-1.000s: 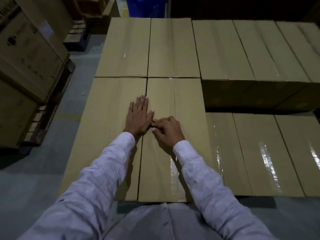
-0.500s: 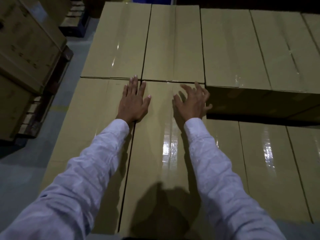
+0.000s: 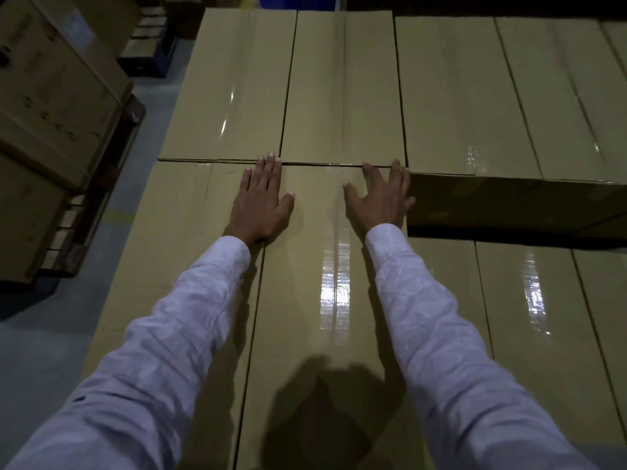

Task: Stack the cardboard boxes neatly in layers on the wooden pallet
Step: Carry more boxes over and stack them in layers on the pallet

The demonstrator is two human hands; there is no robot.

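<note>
Dim light fills this storeroom, and a grey floor [image 3: 40, 334] runs down the left side of the frame. Your cardboard boxes [image 3: 451, 96] fill the middle and the right. You cannot see the wooden pallet under them, because the boxes hide it.

Your left hand [image 3: 263, 201] lies flat and open with its fingers straight. It sits on the seam between the near middle box [image 3: 325, 300] and the near left box [image 3: 176, 266]. Your right hand [image 3: 380, 198] is open too, with its fingers spread wide. It presses flat on the far right corner of the near middle box. Neither hand grips anything.

The near middle box sits tight against the far boxes [image 3: 234, 89] at the top of the frame. Only a thin dark line shows between them. I think this box is in its place.

At the lower right, the lower boxes [image 3: 529, 317] sit one step down, so the top layer has a hole there. More boxes likely have to go there before this layer is full.

Another stack [image 3: 51, 96] stands at the upper left, apart from yours.
</note>
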